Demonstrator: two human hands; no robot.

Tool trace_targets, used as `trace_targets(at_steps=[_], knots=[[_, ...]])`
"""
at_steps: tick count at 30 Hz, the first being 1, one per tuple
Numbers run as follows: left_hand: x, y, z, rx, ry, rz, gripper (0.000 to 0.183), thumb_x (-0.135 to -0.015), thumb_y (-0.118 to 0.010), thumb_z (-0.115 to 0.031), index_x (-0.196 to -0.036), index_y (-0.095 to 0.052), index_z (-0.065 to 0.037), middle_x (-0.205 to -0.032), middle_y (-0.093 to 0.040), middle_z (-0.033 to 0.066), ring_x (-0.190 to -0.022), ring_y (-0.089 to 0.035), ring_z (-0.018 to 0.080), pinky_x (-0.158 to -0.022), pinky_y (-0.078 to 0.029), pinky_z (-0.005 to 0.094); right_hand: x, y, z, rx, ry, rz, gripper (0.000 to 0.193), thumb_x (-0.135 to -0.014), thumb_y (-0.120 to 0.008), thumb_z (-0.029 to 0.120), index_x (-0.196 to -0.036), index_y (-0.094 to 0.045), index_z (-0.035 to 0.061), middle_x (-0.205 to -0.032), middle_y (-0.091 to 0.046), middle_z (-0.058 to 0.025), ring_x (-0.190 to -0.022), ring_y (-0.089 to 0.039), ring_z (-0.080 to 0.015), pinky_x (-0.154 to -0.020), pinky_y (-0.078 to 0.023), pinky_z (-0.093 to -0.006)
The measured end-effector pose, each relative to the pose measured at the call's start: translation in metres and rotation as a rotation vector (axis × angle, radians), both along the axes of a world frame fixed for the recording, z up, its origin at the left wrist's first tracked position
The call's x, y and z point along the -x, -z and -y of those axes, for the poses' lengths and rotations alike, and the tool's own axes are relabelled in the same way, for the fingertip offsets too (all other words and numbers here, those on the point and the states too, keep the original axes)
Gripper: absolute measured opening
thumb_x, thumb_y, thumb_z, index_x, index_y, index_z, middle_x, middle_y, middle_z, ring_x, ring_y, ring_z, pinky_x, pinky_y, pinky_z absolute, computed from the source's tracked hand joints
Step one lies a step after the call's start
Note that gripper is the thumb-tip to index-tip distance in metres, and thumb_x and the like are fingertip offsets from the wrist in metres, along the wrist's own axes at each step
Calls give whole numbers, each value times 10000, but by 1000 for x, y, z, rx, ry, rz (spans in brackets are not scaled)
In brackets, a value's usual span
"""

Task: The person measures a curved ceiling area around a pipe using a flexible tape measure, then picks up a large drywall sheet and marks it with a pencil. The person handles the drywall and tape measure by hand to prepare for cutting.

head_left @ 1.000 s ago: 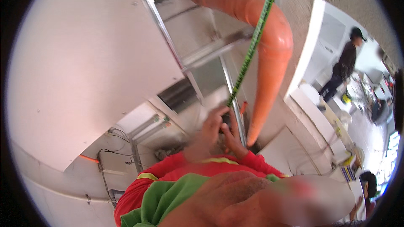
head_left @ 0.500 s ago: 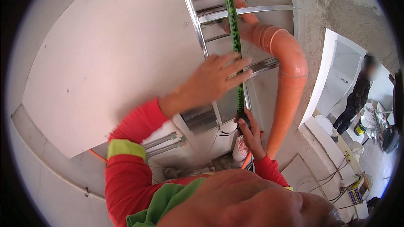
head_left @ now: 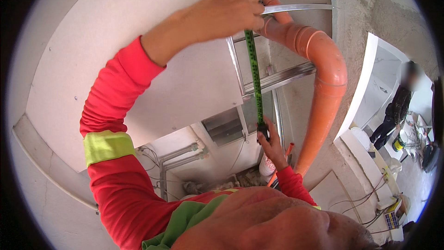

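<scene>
A green tape measure blade [head_left: 253, 67] runs from the ceiling frame down to its black case [head_left: 263, 129]. My right hand [head_left: 274, 147] is closed around the case. Higher up, my left hand [head_left: 222, 16] reaches across the blade, fingers bent over it beside the end of a curved metal profile [head_left: 300, 7]; the blade shows above and below the hand. Part of the blade and the profile's end are hidden behind my fingers. A large white board [head_left: 152, 78] with screws along it lies left of the blade.
A thick orange pipe [head_left: 319, 97] bends down right of the blade. Another metal profile [head_left: 286, 78] crosses below my left hand. Grey pipes [head_left: 178, 155] run lower left. Through an opening at right, a person [head_left: 393, 106] stands near a cluttered table; cables [head_left: 370, 194] hang below.
My left hand has moved up along the blade, from open fingers at its middle to bent fingers at the curved profile. My right hand still holds the case, slightly lower.
</scene>
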State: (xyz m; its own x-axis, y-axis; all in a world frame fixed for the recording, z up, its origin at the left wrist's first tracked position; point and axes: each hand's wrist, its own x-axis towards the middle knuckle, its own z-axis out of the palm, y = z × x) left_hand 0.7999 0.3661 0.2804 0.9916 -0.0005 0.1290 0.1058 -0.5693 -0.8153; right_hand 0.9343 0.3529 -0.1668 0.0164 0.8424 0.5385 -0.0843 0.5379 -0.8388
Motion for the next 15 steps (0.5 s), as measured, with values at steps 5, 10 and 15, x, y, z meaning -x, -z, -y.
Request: trace_targets(at_steps=[5,10,15], knots=[[5,-39,4,13,-118,-145,215,-994,-579,-223,-1038,-678,-37,-1010,-666,103,-976,-642,268,-812,-516,378,4,105,23,222,1,35,496,-972,-631,112,-1423,-458,1,-1159,-604,-118,-1100,-575,-197,-983,-461,-327],[18,-27,-5,67,-21,-27,55,-899,-608,-44,-865,-651,-43,-897,-603,97,-892,-570,257,-785,-491,373,2,143,27,92,168,190,433,-976,-635,121,-1368,-502,-7,-1151,-597,-100,-1073,-566,-185,-964,-462,-325],[29,-37,-18,-108,-12,-23,28,-872,-722,-105,-886,-735,-85,-908,-609,37,-884,-540,203,-784,-464,336,4,141,26,168,166,209,447,-1005,-622,280,-1366,-574,20,-1262,-611,-195,-1219,-546,-349,-1077,-384,-453]])
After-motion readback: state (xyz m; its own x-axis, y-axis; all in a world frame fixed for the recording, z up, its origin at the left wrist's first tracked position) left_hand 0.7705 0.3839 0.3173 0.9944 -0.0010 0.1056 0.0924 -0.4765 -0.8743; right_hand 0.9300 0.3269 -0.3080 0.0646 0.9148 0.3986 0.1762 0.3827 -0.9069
